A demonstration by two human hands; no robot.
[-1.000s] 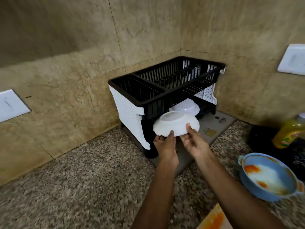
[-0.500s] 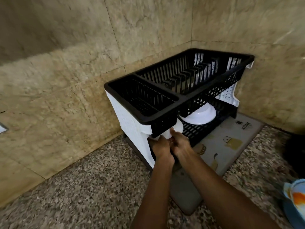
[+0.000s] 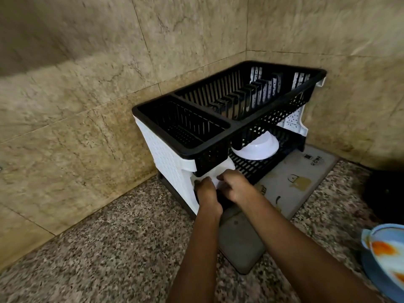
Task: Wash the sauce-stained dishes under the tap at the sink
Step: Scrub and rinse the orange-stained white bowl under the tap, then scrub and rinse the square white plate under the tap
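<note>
Two hands are at the lower tier of the dish rack (image 3: 196, 147), which stands in the back corner of the worktop (image 3: 109, 248) against the stone-tiled walls. Left hand (image 3: 206, 192): fingers curled round the near edge of a white bowl (image 3: 220, 171), at the left end of the lower shelf beside the rack's white side panel. Right hand (image 3: 236, 188): fingers bent over the same bowl's rim from the right, touching it just beside the left hand. Bowl is mostly hidden under the black upper basket; whether it rests on the shelf cannot be told. Second white bowl (image 3: 255, 147) lies upside down further right on the lower shelf, apart from the hands. Upper basket holds no dishes in view. Grey drying mat (image 3: 290, 184) lies under the rack and extends toward the front of the worktop. Blue dish (image 3: 384, 259) with orange sauce stains sits at the right edge of the worktop, well apart from the rack and cut off by the frame.
</note>
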